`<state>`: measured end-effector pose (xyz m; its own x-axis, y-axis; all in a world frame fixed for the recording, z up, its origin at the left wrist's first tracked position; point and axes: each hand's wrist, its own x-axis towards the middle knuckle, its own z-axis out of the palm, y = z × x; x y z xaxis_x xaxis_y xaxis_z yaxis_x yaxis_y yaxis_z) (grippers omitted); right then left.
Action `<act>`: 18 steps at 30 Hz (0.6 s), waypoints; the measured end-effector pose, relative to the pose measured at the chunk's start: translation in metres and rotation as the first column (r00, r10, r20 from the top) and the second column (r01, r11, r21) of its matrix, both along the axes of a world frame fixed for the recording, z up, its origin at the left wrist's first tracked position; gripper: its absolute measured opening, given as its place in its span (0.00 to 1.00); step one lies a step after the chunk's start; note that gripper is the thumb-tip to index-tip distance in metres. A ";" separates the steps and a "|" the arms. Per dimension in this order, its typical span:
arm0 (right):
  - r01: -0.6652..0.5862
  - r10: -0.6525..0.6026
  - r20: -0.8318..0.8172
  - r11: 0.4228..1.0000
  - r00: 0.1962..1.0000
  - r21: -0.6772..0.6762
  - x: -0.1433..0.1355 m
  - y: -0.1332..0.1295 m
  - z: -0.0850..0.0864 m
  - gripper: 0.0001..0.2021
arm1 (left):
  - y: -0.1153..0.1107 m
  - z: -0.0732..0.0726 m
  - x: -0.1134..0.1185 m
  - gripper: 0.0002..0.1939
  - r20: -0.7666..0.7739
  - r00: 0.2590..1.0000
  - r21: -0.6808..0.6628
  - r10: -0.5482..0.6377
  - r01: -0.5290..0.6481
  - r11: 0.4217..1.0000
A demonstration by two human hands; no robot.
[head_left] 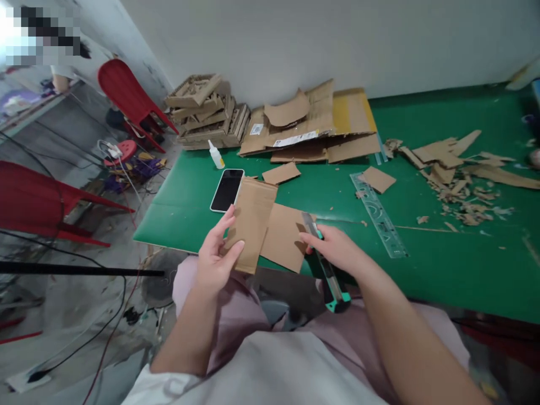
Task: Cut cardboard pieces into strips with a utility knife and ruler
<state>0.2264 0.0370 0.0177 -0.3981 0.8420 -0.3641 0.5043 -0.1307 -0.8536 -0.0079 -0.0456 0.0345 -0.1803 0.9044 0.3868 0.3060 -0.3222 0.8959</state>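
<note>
Green and smooth, a table [442,275] sits in front of both hands, with a pale wall [422,45] behind it. From the head view, the left hand [217,250] grips a long cardboard piece [255,219], thumb on top. Between the two hands is a wider cardboard piece [284,236], partly hidden by the first. The right hand [333,246] is closed around a cutter [329,278]; I cannot tell if its fingertips touch the wider piece. Just past the left hand are a phone [228,191] and a little bottle [216,157]. Right of the right hand lie a clear ruler [377,216] and torn scraps [464,191].
</note>
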 end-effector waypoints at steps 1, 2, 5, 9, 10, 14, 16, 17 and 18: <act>-0.001 0.001 -0.046 1.000 0.999 0.004 -0.006 0.000 -0.004 0.14 | -0.001 -0.002 0.002 0.22 0.006 1.000 -0.017 -0.013 0.013 1.000; -0.007 0.007 -0.078 1.000 0.997 0.007 -0.012 0.000 -0.007 0.14 | -0.001 -0.005 0.005 0.22 0.016 1.000 -0.036 -0.019 0.020 0.999; 0.012 -0.008 -0.201 1.000 0.980 0.015 -0.028 0.002 -0.013 0.15 | -0.001 -0.014 0.012 0.22 0.059 0.998 -0.096 0.003 0.002 0.995; 0.197 -0.190 -0.261 0.980 0.946 0.001 -0.022 0.008 -0.008 0.19 | -0.002 -0.026 0.026 0.21 0.037 0.999 -0.227 0.037 -0.028 0.973; 0.255 -0.245 -0.267 0.967 0.932 0.000 -0.013 0.009 -0.003 0.20 | -0.002 -0.029 0.030 0.20 0.007 1.000 -0.264 0.009 -0.007 0.965; 0.518 -0.483 -0.259 0.851 0.836 0.088 0.042 0.015 0.018 0.18 | 0.002 -0.040 0.054 0.19 -0.064 0.991 -0.323 -0.116 0.090 0.942; 0.610 -0.580 -0.199 0.775 0.790 0.166 0.071 0.016 0.025 0.17 | 0.007 -0.045 0.069 0.20 -0.083 0.984 -0.351 -0.157 0.119 0.929; 0.612 -0.619 -0.053 0.755 0.784 0.236 0.083 0.017 0.027 0.17 | 0.010 -0.047 0.076 0.21 -0.091 0.981 -0.353 -0.169 0.127 0.927; 0.591 -0.645 0.117 0.747 0.755 0.305 0.092 0.016 0.027 0.15 | 0.012 -0.048 0.083 0.22 -0.102 0.978 -0.357 -0.181 0.134 0.925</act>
